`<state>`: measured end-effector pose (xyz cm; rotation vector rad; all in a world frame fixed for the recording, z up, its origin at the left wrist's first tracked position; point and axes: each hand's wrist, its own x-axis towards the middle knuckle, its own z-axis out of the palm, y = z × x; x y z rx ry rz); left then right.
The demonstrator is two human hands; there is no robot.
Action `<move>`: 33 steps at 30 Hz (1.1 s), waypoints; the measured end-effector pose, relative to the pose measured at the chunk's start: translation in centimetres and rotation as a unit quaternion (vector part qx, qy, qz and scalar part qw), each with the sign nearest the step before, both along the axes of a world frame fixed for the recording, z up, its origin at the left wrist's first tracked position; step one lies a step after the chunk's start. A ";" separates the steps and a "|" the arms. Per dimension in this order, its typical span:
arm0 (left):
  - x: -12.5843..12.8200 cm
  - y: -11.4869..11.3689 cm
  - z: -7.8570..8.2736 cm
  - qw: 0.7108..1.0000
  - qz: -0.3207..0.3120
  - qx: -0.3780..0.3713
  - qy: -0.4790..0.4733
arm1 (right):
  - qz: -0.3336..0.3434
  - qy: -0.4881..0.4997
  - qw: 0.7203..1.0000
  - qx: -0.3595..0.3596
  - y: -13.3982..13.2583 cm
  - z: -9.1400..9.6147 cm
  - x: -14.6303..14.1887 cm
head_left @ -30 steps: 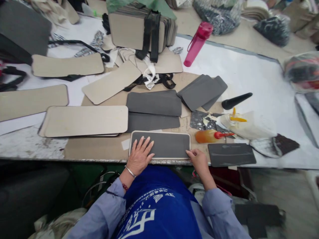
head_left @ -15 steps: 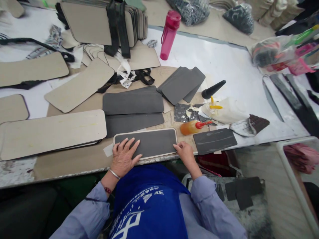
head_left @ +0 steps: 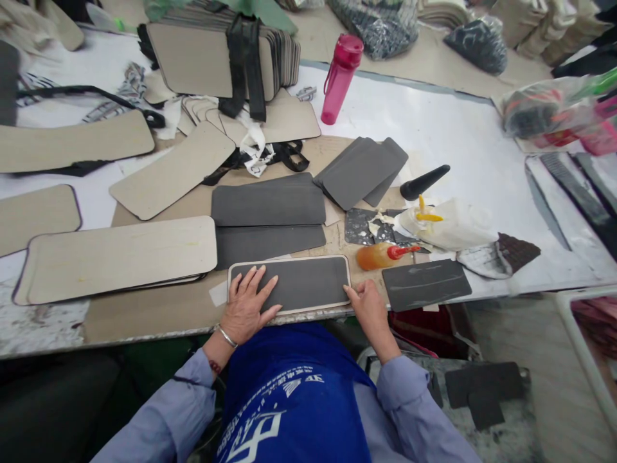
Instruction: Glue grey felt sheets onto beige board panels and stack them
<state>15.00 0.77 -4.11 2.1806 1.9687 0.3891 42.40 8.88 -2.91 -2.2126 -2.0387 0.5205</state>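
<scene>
Pressing: L hand [head_left: 248, 302] palm-down on L part of dark grey panel [head_left: 313, 281], btm ctr of frame; fingers spread wide, tips up-frame, thumb out to R.
R hand [head_left: 371, 312]: at panel's R edge, near lower R corner; narrow, thumb + forefinger tips together, other fingers curled; can't tell if edge is actually pinched.
Arms: 2, rising from btm of frame either side of blue apron [head_left: 299, 392]; lilac sleeves [head_left: 173, 399], L wrist w/ 1 silver bangle [head_left: 226, 336].
Panel count: 1 under hands, w/ pale rim.
Panel axis: long axis L–R across frame, near level, R end a touch higher; lies flat along table's near edge, short ends facing L and R.
Other dark pcs: ctr pile [head_left: 267, 204], at least 2; fanned pile [head_left: 354, 173] up-R of it, at least 3; 1 streaked panel [head_left: 427, 285] ctr R.
Beige pcs: 4 big ones showing on L side, nearest being long beige panel [head_left: 120, 257]; strapped stack [head_left: 193, 61] upper L of ctr, too many to count.
Bottles: 2. Pink bottle [head_left: 341, 80] upright, upper ctr; amber bottle [head_left: 378, 256] on its side, red nozzle to R, just beyond panel's R end.
Tool: 1 black tapered handle [head_left: 425, 182], R of ctr.
</scene>
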 end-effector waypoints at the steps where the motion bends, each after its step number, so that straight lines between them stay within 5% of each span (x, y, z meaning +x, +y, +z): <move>1: -0.1 0.0 0.0 1.000 0.002 0.000 -0.003 | -0.002 -0.010 1.000 0.013 -0.2 0.3 0.0; 5: -0.3 0.0 0.0 1.000 -0.002 0.002 -0.002 | 0.128 -0.009 0.988 0.090 -0.1 1.1 -1.6; 8: -0.3 0.1 0.2 1.000 -0.007 -0.009 0.003 | 0.293 0.000 0.947 0.133 0.8 0.5 -3.6; 10: -0.4 0.1 0.2 1.000 -0.003 -0.016 -0.008 | 0.339 -0.010 0.933 0.120 1.6 -0.5 -4.6; 20: 0.6 1.2 1.8 0.998 0.007 -0.053 -0.036 | 0.364 -0.051 0.923 0.118 2.3 -3.0 -4.8; 33: -0.1 3.0 0.4 0.994 -0.030 -0.103 -0.025 | 0.369 -0.040 0.921 0.118 2.6 -3.3 -4.9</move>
